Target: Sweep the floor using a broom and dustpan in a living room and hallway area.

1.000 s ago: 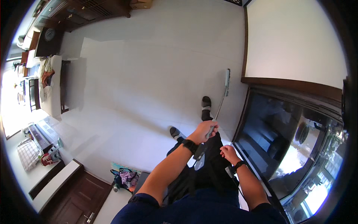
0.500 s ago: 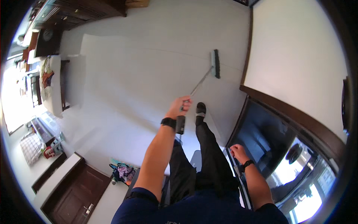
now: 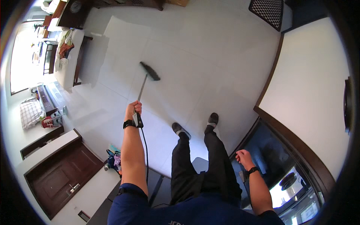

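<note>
My left hand [image 3: 135, 107] is closed around the thin handle of a broom [image 3: 143, 88], out in front of me and to the left. The broom's dark bristle head [image 3: 151, 72] rests on the pale floor ahead, tilted at an angle. At my left wrist sits a small black device [image 3: 138, 120], from which a dark cable [image 3: 146, 153] runs down along the forearm. My right hand [image 3: 244, 158] hangs on the right, fingers curled with nothing visible in them, in front of a dark glossy panel [image 3: 250, 144]. My shoes [image 3: 213, 119] stand apart on the floor.
A brown door [image 3: 62, 176] is at the lower left, near a bag-like bundle [image 3: 114, 159]. Along the left stands a bench [image 3: 73, 62] with cloths on it. A dark cabinet [image 3: 131, 3] lines the far side. A checkered mat [image 3: 267, 13] lies far right, beside a white wall [image 3: 303, 67].
The broom and my left hand have swung from the middle to the left. My left foot, earlier behind, now shows ahead. The view has turned, and the right hand stays curled.
</note>
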Action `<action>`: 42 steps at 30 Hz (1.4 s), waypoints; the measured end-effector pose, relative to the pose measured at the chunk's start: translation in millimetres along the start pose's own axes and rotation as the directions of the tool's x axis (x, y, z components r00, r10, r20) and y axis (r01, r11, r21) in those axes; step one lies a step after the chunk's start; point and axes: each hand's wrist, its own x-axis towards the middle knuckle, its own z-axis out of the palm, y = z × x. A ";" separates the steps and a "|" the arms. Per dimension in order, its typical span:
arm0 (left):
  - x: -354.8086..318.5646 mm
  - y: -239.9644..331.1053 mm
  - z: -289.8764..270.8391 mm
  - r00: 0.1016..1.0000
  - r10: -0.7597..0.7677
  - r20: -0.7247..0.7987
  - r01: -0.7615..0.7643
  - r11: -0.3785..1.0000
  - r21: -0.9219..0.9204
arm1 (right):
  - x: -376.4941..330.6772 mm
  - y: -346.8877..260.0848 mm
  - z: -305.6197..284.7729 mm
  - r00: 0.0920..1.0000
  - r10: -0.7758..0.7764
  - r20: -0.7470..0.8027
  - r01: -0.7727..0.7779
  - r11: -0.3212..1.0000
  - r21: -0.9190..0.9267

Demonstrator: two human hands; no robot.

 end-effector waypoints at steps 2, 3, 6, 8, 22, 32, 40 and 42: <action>0.7 14.1 -16.8 0.994 0.107 -0.036 -0.103 0.989 0.106 | -1.3 -2.4 5.7 0.998 0.057 -0.016 -0.057 0.998 -0.003; 6.2 7.9 -11.8 0.975 0.207 -0.075 -0.187 0.959 0.215 | 0.2 3.5 4.0 0.998 0.059 -0.028 -0.060 0.998 -0.023; 3.0 -54.5 12.0 0.883 0.399 -0.247 -0.317 0.895 0.312 | -4.4 9.5 4.8 0.992 0.101 -0.079 -0.104 0.994 -0.039; -38.4 -110.2 30.2 0.944 0.319 -0.083 -0.293 0.927 0.234 | -10.0 11.6 13.5 0.990 0.096 -0.103 -0.101 0.993 -0.054; -18.3 -50.2 -86.7 0.955 -0.223 0.195 0.194 0.968 0.157 | -23.2 -141.7 208.2 0.991 -0.096 0.097 0.123 0.937 -0.328; -38.9 115.2 -322.6 0.986 0.021 -0.164 -0.047 0.987 -0.156 | 5.7 -202.7 262.8 0.980 -0.042 0.196 0.143 0.830 -0.539; -37.4 97.6 -193.8 0.879 0.326 -0.349 -0.386 0.915 -0.118 | 36.0 -263.4 233.8 0.986 -0.048 0.160 0.136 0.788 -0.600; -58.0 60.6 -133.4 0.924 0.296 -0.241 -0.311 0.950 -0.028 | 52.5 -278.6 226.2 0.979 -0.017 0.204 0.144 0.761 -0.632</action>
